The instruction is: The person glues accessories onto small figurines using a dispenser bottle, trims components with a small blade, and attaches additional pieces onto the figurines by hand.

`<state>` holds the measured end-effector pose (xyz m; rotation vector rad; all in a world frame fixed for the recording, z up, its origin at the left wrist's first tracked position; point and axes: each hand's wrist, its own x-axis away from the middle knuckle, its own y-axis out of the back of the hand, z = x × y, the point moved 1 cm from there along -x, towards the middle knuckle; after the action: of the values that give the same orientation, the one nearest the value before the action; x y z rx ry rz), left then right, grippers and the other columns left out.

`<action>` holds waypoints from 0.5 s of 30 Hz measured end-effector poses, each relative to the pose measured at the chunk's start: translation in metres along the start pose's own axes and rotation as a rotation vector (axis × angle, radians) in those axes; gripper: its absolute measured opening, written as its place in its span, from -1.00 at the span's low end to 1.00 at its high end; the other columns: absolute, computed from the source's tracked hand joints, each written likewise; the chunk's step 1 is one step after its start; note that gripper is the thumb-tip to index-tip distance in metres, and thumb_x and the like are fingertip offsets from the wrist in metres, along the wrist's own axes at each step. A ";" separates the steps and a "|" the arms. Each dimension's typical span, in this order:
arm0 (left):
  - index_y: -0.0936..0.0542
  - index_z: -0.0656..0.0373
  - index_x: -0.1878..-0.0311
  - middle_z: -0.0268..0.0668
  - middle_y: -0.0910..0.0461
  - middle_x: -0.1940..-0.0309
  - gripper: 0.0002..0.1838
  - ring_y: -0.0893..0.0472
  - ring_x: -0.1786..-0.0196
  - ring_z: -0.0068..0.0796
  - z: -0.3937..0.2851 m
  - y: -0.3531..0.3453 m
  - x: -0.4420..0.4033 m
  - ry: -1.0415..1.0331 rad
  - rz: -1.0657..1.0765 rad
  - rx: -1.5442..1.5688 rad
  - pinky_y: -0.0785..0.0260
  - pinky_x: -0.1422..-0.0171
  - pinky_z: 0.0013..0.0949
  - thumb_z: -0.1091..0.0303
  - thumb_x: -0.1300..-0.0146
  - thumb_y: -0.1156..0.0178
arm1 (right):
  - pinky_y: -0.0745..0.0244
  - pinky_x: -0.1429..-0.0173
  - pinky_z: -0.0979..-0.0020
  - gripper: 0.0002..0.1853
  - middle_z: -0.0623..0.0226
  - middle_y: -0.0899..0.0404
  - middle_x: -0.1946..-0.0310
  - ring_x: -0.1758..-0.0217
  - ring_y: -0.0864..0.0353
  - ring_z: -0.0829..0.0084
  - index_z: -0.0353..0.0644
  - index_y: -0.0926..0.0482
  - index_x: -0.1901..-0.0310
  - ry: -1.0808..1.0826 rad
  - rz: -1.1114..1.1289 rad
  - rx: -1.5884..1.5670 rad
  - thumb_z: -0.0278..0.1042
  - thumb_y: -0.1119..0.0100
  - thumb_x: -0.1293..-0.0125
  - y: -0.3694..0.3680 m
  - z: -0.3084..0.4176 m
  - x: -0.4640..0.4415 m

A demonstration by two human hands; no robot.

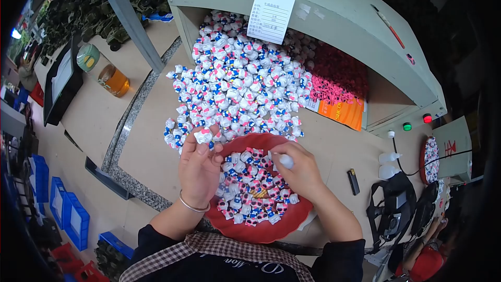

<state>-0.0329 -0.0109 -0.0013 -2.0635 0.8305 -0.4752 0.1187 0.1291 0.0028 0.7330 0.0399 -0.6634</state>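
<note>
Between thumb and fingers, my left hand (199, 169) pinches a small white figurine (203, 136) with a pink bow, above the left rim of a red basin (300, 214). My right hand (300, 169) is closed around a small white bottle (286, 161) over the basin's right side, its tip pointing left. Inside the basin lie many small figurines (250, 198), some with pink glasses. Beyond my hands, a large heap of white, pink and blue figurines (235, 83) spills out from under a pale green cabinet (355, 15).
Pink parts (336, 81) lie on an orange bag (342, 113) at the right of the heap. A drink bottle (104, 70) stands at left. Two white bottles (387, 171) and a black bag (391, 211) are at right. A co-worker (425, 261) is at lower right.
</note>
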 end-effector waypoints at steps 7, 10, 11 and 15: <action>-0.32 0.11 -0.11 -0.16 -0.41 -0.06 -0.65 -0.52 0.17 -0.53 -0.009 0.009 -0.008 -0.056 -0.081 0.034 -0.41 0.17 -0.53 0.45 -0.23 -0.01 | -0.42 0.29 0.22 -0.82 0.25 -0.47 0.39 0.32 -0.52 0.21 -0.15 -0.50 0.31 -0.093 0.236 0.395 -0.40 -0.24 -0.02 -0.046 -0.001 -0.021; -0.33 0.10 -0.10 -0.16 -0.42 -0.05 -0.65 -0.53 0.17 -0.53 -0.010 0.009 -0.008 -0.059 -0.064 0.041 -0.42 0.16 -0.52 0.45 -0.23 -0.01 | -0.42 0.29 0.22 -0.76 0.23 -0.46 0.37 0.31 -0.52 0.19 -0.16 -0.50 0.28 -0.097 0.153 0.266 -0.46 -0.25 0.06 -0.040 -0.002 -0.021; -0.34 0.10 -0.10 -0.17 -0.42 -0.05 -0.65 -0.53 0.17 -0.53 -0.010 0.009 -0.008 -0.052 -0.062 0.044 -0.42 0.16 -0.52 0.45 -0.23 -0.02 | -0.42 0.29 0.22 -0.74 0.23 -0.46 0.36 0.30 -0.52 0.18 -0.16 -0.50 0.27 -0.105 0.115 0.217 -0.48 -0.26 0.07 -0.037 -0.002 -0.021; -0.33 0.10 -0.10 -0.17 -0.42 -0.05 -0.65 -0.53 0.17 -0.53 -0.007 0.009 -0.005 -0.052 -0.067 0.042 -0.42 0.16 -0.52 0.45 -0.23 -0.02 | -0.43 0.27 0.25 -0.73 0.24 -0.47 0.35 0.28 -0.52 0.18 -0.17 -0.51 0.26 -0.119 0.120 0.197 -0.50 -0.24 0.09 -0.031 0.002 -0.023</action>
<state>-0.0446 -0.0154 -0.0048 -2.0611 0.7171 -0.4699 0.0822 0.1235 -0.0083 0.8765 -0.1795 -0.5998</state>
